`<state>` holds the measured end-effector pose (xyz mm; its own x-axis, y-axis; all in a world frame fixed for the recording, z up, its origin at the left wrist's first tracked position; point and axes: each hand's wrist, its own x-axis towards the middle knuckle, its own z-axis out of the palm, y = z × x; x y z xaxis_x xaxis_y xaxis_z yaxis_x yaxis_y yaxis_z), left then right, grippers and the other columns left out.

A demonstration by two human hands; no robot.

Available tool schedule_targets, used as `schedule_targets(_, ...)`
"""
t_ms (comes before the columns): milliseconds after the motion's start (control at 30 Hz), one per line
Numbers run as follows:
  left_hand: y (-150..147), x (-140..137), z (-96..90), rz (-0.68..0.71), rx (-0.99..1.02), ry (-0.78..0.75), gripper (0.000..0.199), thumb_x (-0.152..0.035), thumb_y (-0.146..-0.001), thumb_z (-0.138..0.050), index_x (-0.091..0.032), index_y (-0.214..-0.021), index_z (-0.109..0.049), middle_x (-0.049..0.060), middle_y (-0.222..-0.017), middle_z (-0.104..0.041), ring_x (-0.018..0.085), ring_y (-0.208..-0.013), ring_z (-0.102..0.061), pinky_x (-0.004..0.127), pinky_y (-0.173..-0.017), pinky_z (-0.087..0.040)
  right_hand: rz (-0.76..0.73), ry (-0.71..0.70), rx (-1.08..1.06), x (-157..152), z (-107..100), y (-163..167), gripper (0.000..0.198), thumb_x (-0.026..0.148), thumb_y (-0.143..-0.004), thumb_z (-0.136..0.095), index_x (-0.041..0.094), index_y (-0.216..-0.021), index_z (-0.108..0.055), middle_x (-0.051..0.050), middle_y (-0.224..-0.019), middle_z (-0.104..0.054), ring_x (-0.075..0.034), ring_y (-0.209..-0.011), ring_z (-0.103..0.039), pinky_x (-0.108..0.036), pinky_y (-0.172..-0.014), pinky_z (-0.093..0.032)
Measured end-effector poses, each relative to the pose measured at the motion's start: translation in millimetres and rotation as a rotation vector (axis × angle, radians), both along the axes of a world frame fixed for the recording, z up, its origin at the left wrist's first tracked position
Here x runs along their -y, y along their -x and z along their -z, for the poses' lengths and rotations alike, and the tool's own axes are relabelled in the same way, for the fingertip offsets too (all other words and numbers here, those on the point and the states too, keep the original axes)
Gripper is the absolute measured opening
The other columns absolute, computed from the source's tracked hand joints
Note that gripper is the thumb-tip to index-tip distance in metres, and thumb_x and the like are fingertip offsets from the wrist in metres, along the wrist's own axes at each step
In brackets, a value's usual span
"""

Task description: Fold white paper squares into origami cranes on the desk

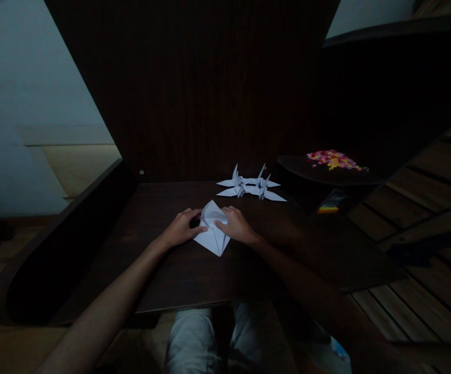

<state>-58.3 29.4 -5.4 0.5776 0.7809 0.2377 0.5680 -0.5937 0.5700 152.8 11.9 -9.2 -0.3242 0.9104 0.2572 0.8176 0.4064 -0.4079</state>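
Observation:
A white sheet of origami paper (213, 241), folded into a diamond with creases and a raised flap, is held over the dark wooden desk (171, 285). My left hand (182, 227) grips its left side, thumb on top and fingers curled at the edge. On the right side my right hand (238, 226) holds it, the thumb pressing on the inner fold. Just beyond stand several folded white paper cranes (252, 189), close together, with pointed wings and necks. Neither hand touches them.
On a rounded shelf (327, 176) at the right lies a pile of small pink, red and yellow pieces (334, 159). Below it is a small item with a yellow-orange edge (328, 209). A raised side panel (65, 234) bounds the desk's left, a tall dark panel (210, 88) its back.

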Motion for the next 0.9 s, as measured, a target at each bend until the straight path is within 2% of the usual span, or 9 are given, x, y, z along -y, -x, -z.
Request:
schedule_targets(367,-5.2,3.6,3.4,-0.041,0.043,-0.008,0.047,-0.031,-0.083,-0.057,-0.017,-0.126,-0.048,0.008,-0.104,-0.065,0.022,-0.094,-0.061,0.035,-0.088,-0.047,0.014,-0.011,0.019,0.3,-1.1,1.7,0.018,0.024,-0.083,-0.059,0.012,-0.094,-0.066,-0.010,-0.094,-0.068,-0.021,-0.088,-0.059,-0.029,-0.080,-0.042)
schedule_targets(467,-4.5,4.4,5.2,-0.078,0.088,0.002,0.038,-0.030,-0.083,-0.057,-0.018,-0.118,-0.047,0.005,-0.097,-0.063,0.018,-0.086,-0.062,0.030,-0.079,-0.048,0.023,-0.007,0.018,0.8,-2.2,2.2,0.018,0.025,-0.083,-0.059,0.011,-0.094,-0.066,-0.011,-0.097,-0.068,-0.021,-0.089,-0.059,-0.030,-0.081,-0.042)
schedule_targets(567,-3.6,5.4,2.6,-0.083,0.081,-0.023,0.021,-0.030,-0.084,-0.054,-0.019,-0.100,-0.049,0.002,-0.090,-0.061,0.015,-0.076,-0.060,0.028,-0.071,-0.047,0.045,0.005,0.012,1.2,-3.2,2.8,0.020,0.025,-0.084,-0.059,0.010,-0.095,-0.066,-0.012,-0.099,-0.068,-0.022,-0.091,-0.059,-0.030,-0.082,-0.042)
schedule_targets(633,-3.3,5.7,-0.3,-0.025,0.059,-0.040,0.011,-0.029,-0.086,-0.051,-0.019,-0.091,-0.052,0.002,-0.087,-0.061,0.016,-0.077,-0.059,0.028,-0.074,-0.047,0.055,0.007,0.004,1.3,-2.9,3.0,0.019,0.026,-0.084,-0.059,0.011,-0.094,-0.066,-0.012,-0.098,-0.069,-0.022,-0.091,-0.060,-0.029,-0.081,-0.042)
schedule_targets(700,-3.2,5.8,-2.4,0.040,0.055,-0.053,0.012,-0.026,-0.088,-0.047,-0.019,-0.087,-0.056,0.004,-0.088,-0.063,0.017,-0.083,-0.060,0.030,-0.079,-0.047,0.056,0.000,-0.012,0.8,-1.7,2.8,0.017,0.027,-0.084,-0.059,0.013,-0.093,-0.066,-0.011,-0.097,-0.069,-0.021,-0.091,-0.060,-0.029,-0.081,-0.042)
schedule_targets(900,-2.5,4.3,-2.0,0.062,0.061,-0.077,0.019,-0.024,-0.088,-0.046,-0.019,-0.097,-0.062,0.008,-0.100,-0.065,0.021,-0.097,-0.060,0.036,-0.091,-0.046,0.060,-0.010,-0.106,-3.8,1.4,-2.8,0.015,0.028,-0.084,-0.059,0.015,-0.087,-0.066,-0.008,-0.090,-0.070,-0.019,-0.083,-0.061,-0.028,-0.076,-0.042)
